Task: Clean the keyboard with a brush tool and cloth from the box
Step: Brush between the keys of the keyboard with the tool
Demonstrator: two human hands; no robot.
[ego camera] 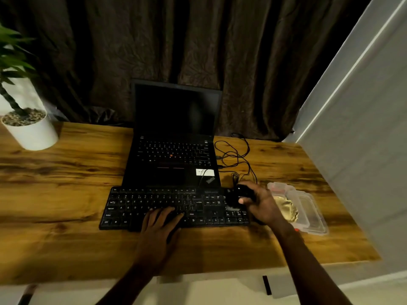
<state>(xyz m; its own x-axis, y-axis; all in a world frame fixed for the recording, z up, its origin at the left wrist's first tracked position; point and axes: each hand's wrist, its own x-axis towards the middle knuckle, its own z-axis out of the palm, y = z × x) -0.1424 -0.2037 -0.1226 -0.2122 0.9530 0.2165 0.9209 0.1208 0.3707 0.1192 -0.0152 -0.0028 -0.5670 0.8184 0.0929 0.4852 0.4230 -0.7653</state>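
Your left hand flat on the keyboard, fingers straight, your right hand curled round a dark brush over the keypad end, cloth in the box just beside, laptop close behind, open desk to the left.

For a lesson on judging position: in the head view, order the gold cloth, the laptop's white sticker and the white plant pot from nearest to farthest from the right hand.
1. gold cloth, in the clear box, just right of the right hand.
2. white sticker, on the laptop, behind and to the left.
3. white plant pot, at the desk's far left.
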